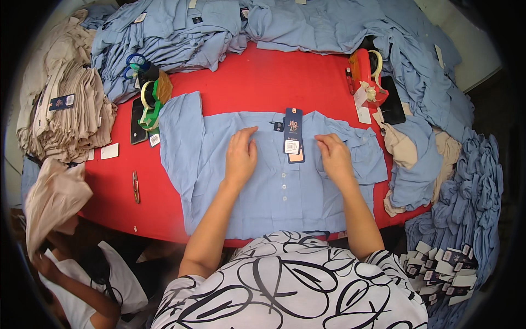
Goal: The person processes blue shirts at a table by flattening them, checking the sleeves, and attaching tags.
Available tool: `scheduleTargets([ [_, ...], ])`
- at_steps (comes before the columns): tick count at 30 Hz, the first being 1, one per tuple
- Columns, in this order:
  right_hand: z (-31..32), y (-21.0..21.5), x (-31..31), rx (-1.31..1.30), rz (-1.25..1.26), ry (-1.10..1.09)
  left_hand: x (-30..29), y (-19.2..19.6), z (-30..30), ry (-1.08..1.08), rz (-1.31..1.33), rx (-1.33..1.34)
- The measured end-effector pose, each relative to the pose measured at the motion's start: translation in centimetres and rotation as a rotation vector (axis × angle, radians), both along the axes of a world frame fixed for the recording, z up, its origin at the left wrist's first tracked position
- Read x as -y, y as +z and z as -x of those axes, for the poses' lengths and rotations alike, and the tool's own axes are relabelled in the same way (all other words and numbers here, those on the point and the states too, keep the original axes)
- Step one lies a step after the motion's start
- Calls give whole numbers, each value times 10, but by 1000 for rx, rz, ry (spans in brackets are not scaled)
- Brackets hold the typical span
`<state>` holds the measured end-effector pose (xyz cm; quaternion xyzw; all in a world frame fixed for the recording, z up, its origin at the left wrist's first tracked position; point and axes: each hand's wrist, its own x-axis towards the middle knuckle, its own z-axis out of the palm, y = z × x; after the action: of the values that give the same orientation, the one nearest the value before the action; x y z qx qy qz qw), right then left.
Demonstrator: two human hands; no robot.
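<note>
A light blue shirt lies spread on the red table in front of me, its collar away from me and its sleeves out to both sides. Small white buttons run down its front placket. Navy hang tags rest over the neckline, beside the small dark neck label. My left hand lies on the shirt left of the placket, fingers extended, holding nothing. On the other side, my right hand is over the shirt near the tags, fingers loosely bent and apart, with nothing visible in them.
Blue garments line the far edge and right side. Beige folded garments pile up at left. Tape dispensers, one green and one red, stand near phones. Thread snips lie left. A co-worker handles a beige garment.
</note>
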<state>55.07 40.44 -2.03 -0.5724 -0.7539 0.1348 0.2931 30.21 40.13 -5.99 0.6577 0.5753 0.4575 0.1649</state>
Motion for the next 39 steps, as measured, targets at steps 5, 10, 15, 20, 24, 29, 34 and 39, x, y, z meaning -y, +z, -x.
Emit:
scheduleTargets([
  [5,-25,-11,26,-176,-3,-72,11,6,6,-24,-99,-129],
  [10,-19,-24,71,139,-223,153,58,6,-16,-244,38,-274],
  [15,-4,-46,82,343,-54,107,88,-2,-37,-314,47,-534],
  [20,-3,-42,78,410,-77,118,88,-2,-34,-280,79,-631],
  [24,-4,-45,81,432,-147,108,102,-9,-36,-242,41,-663],
  [29,-23,-60,112,450,-130,235,155,-13,-41,-319,118,-632],
  [34,-27,-50,175,279,31,237,192,-13,-30,-271,191,-653],
  [39,-26,-50,170,218,-62,167,192,-6,-29,-269,161,-605],
])
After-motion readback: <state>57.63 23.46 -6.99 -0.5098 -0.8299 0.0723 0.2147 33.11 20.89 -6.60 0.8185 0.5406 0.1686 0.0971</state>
